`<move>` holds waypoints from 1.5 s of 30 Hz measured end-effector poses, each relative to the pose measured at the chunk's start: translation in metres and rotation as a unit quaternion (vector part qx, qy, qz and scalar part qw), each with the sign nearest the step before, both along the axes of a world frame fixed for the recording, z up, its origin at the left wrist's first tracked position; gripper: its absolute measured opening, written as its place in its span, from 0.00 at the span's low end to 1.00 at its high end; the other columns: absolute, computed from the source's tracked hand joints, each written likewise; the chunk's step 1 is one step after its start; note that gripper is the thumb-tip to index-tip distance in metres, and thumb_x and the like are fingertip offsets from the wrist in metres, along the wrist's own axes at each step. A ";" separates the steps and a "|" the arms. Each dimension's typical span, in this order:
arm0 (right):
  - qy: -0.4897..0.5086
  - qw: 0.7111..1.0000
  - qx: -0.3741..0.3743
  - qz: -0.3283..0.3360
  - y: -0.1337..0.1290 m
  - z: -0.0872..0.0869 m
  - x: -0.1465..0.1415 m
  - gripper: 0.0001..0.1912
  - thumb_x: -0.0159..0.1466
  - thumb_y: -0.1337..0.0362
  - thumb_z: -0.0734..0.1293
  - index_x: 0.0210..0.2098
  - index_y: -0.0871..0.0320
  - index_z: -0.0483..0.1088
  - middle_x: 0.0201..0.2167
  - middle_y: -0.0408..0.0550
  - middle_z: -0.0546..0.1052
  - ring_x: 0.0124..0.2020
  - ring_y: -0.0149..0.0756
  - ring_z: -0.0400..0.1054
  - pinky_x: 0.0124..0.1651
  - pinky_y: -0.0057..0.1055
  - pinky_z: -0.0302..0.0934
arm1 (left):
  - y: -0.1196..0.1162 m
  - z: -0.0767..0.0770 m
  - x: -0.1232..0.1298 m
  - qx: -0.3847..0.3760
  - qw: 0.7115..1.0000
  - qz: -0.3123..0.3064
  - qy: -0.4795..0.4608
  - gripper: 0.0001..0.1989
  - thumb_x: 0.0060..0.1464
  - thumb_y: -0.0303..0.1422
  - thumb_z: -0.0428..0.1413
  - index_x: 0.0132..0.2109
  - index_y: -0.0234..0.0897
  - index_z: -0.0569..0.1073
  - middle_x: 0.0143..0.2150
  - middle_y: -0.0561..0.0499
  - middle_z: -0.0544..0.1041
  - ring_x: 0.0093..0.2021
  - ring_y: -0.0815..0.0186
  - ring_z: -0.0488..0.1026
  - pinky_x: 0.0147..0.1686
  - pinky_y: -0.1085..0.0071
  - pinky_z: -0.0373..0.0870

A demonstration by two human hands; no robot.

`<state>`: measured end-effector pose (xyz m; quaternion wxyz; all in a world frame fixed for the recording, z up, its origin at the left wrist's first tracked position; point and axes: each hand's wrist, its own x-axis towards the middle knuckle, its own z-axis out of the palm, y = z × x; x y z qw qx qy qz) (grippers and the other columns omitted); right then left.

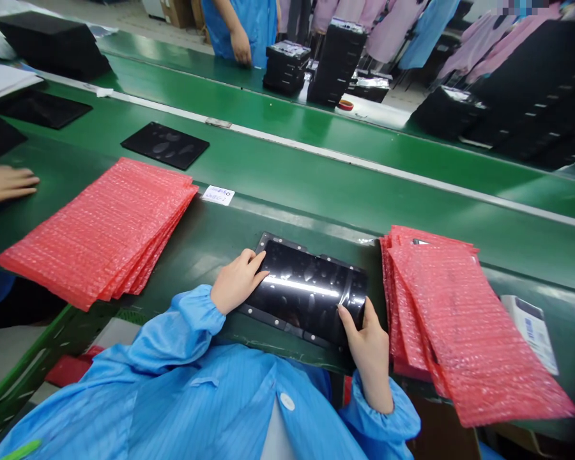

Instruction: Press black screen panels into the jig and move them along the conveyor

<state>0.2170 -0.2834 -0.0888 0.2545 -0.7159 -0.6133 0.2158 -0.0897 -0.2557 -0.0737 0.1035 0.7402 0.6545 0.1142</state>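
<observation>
A glossy black screen panel (299,297), wrinkled film and bubble-like marks on its face, lies over a dark flat plate with round studs (287,324) at the table edge before me. My left hand (237,281) grips the panel's left end, its thumb and fingers on the upper surface near the corner. At the opposite end, my right hand (370,348) holds the panel with the thumb on top and fingers around the right edge. Whether the panel touches the plate I cannot tell. Beside my right hand is a pile of red bubble-wrap bags (479,326).
Another stack of red bubble-wrap bags (105,230) lies left, with a co-worker's hand (7,185) beyond it. A black panel (165,145) and a paper label (218,195) are on the green table (287,172). A white labelled box (531,332) sits right. Black stacks (338,61) stand across.
</observation>
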 end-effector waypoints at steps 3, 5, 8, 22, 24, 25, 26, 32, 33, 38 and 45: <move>-0.026 1.000 -0.015 0.007 0.002 0.002 0.001 0.40 0.64 0.39 0.60 0.64 0.63 0.60 0.29 0.51 0.78 0.26 0.44 0.72 0.34 0.34 0.63 | -0.001 -0.002 0.001 0.016 0.999 -0.004 0.031 0.22 0.66 0.40 0.46 0.62 0.36 0.66 0.50 0.45 0.70 0.45 0.62 0.74 0.38 0.69 0.71; -0.054 0.998 -0.031 0.009 0.004 0.004 0.000 0.39 0.65 0.38 0.59 0.64 0.61 0.60 0.23 0.47 0.75 0.24 0.43 0.71 0.31 0.32 0.61 | -0.001 -0.002 0.001 0.021 0.999 -0.004 0.045 0.21 0.66 0.40 0.47 0.61 0.38 0.67 0.49 0.47 0.70 0.44 0.63 0.74 0.36 0.70 0.71; -0.146 0.987 -0.057 0.025 0.004 0.009 -0.001 0.37 0.67 0.40 0.58 0.65 0.60 0.58 0.20 0.45 0.73 0.23 0.45 0.71 0.26 0.31 0.57 | 0.000 0.002 0.002 0.017 0.997 -0.007 0.069 0.21 0.66 0.41 0.47 0.61 0.38 0.68 0.48 0.47 0.70 0.43 0.64 0.74 0.33 0.70 0.70; -0.279 0.931 0.126 0.200 0.025 0.018 0.010 0.25 0.66 0.53 0.67 0.57 0.62 0.68 0.59 0.56 0.69 0.59 0.51 0.60 0.60 0.51 0.55 | 0.007 0.009 -0.005 0.070 0.980 -0.084 0.166 0.21 0.66 0.34 0.44 0.59 0.32 0.73 0.49 0.39 0.75 0.46 0.54 0.71 0.37 0.62 0.70; -0.273 0.936 0.103 0.195 0.024 0.022 0.009 0.27 0.65 0.53 0.68 0.59 0.62 0.66 0.60 0.55 0.69 0.59 0.51 0.61 0.62 0.55 0.50 | 0.009 0.005 -0.012 0.080 0.978 -0.113 0.154 0.21 0.66 0.33 0.43 0.59 0.33 0.72 0.59 0.39 0.71 0.54 0.49 0.68 0.46 0.56 0.68; -0.271 0.938 0.090 0.198 0.023 0.024 0.008 0.30 0.65 0.52 0.68 0.60 0.63 0.64 0.61 0.56 0.68 0.60 0.51 0.60 0.63 0.57 0.49 | 0.009 0.002 -0.017 0.084 0.977 -0.127 0.146 0.22 0.66 0.33 0.43 0.61 0.35 0.71 0.64 0.41 0.67 0.59 0.47 0.65 0.51 0.52 0.66; -0.271 0.938 0.076 0.205 0.022 0.026 0.008 0.33 0.64 0.51 0.69 0.61 0.63 0.63 0.62 0.57 0.66 0.61 0.51 0.59 0.63 0.58 0.48 | 0.009 -0.001 -0.022 0.083 0.977 -0.143 0.137 0.22 0.66 0.35 0.43 0.63 0.36 0.69 0.67 0.43 0.63 0.64 0.45 0.60 0.55 0.47 0.62; -0.301 0.927 0.029 0.222 0.016 0.029 0.007 0.41 0.60 0.44 0.70 0.63 0.65 0.60 0.65 0.61 0.60 0.63 0.53 0.57 0.61 0.57 0.53 | 0.006 -0.014 -0.041 0.006 0.976 -0.185 0.115 0.50 0.52 0.62 0.50 0.72 0.35 0.49 0.73 0.43 0.48 0.71 0.43 0.45 0.60 0.36 0.52; -0.308 0.925 0.029 0.221 0.016 0.029 0.007 0.41 0.60 0.44 0.71 0.63 0.65 0.60 0.65 0.61 0.60 0.63 0.53 0.58 0.60 0.56 0.54 | 0.006 -0.014 -0.041 -0.004 0.977 -0.176 0.120 0.49 0.53 0.62 0.49 0.72 0.36 0.49 0.73 0.44 0.47 0.71 0.44 0.45 0.60 0.36 0.52; -0.312 0.928 0.006 0.205 0.025 0.039 -0.001 0.41 0.59 0.48 0.73 0.62 0.67 0.61 0.62 0.62 0.65 0.59 0.53 0.63 0.51 0.47 0.65 | 0.001 -0.012 -0.036 -0.004 0.979 -0.159 0.130 0.42 0.59 0.58 0.45 0.71 0.38 0.51 0.72 0.46 0.49 0.72 0.47 0.44 0.61 0.37 0.52; -0.260 0.919 0.120 0.272 0.063 0.029 -0.060 0.27 0.65 0.56 0.69 0.61 0.55 0.64 0.60 0.57 0.66 0.60 0.55 0.59 0.56 0.51 0.62 | -0.008 -0.015 -0.011 0.027 0.988 -0.076 0.135 0.36 0.64 0.52 0.40 0.70 0.34 0.55 0.72 0.45 0.50 0.71 0.47 0.47 0.60 0.35 0.52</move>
